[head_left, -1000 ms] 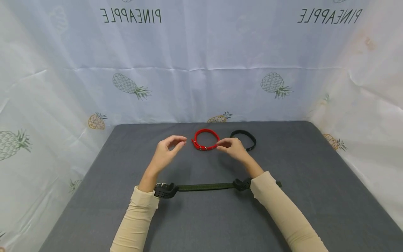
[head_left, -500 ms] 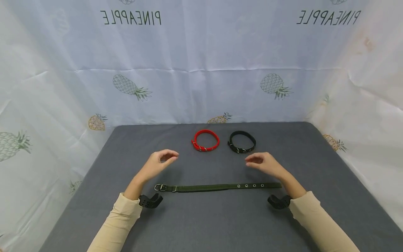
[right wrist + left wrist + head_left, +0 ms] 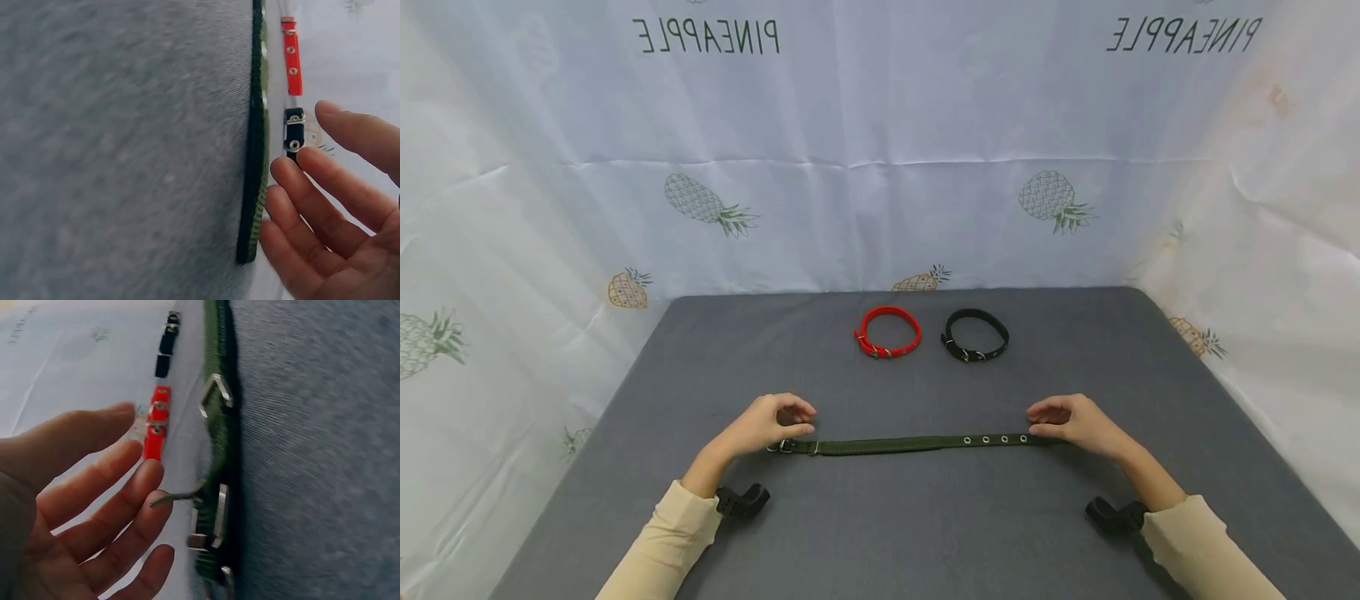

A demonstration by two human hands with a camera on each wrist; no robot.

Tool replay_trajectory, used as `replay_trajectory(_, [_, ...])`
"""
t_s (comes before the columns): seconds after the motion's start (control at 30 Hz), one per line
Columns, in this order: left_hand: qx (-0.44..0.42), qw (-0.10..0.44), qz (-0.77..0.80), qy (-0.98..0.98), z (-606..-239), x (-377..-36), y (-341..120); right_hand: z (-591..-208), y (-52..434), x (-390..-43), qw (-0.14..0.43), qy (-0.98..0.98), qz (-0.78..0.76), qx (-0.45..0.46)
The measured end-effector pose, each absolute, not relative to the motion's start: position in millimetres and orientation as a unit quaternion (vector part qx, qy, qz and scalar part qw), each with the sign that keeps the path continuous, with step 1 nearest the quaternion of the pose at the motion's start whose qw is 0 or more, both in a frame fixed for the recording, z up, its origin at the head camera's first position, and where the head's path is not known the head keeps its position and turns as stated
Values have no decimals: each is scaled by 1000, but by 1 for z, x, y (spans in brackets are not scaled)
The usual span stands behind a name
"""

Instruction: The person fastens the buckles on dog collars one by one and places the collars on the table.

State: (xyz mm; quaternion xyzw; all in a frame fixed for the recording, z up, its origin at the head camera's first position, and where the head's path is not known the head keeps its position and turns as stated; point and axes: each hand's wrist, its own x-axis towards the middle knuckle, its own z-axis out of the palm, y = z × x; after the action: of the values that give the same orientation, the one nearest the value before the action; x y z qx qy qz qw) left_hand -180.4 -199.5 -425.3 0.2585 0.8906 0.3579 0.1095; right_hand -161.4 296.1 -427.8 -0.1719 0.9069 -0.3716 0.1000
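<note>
The left hand (image 3: 767, 423) hovers with loosely curled fingers, holding nothing, at the buckle end (image 3: 215, 512) of the olive green collar (image 3: 917, 444), one fingertip meeting the buckle's prong. The collar lies flat on the grey mat (image 3: 925, 533), its long axis from 9 to 3 o'clock. At the 3 o'clock, eyelet end the right hand (image 3: 1071, 421) hangs equally near, relaxed and empty.

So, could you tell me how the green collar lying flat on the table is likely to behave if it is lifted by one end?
The green collar is a thin woven strap lying flat and straight, so it would probably droop rather than stay stiff. The metal buckle at the left hand's end likely makes that end heavier, so it may swing. It should not roll.
</note>
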Motion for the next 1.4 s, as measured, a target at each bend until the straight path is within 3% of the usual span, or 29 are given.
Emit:
replay_trajectory(0.2, [264, 134, 357, 886, -434, -179, -203, -432, 298, -158, 104, 913, -353, -178])
replay_trajectory(0.7, [334, 115, 330, 875, -442, -183, -209, -430, 299, -163, 107, 920, -308, -218])
replay_trajectory(0.97, [306, 127, 355, 874, -430, -182, -210, -417, 305, -163, 139, 901, -354, -210])
replay_trajectory(1.1, [275, 125, 357, 884, -424, -183, -212, -410, 305, -162, 113, 906, -351, -208])
replay_trajectory(1.4, [242, 54, 373, 894, -418, -179, -210, -403, 302, -161, 43, 917, -365, -154])
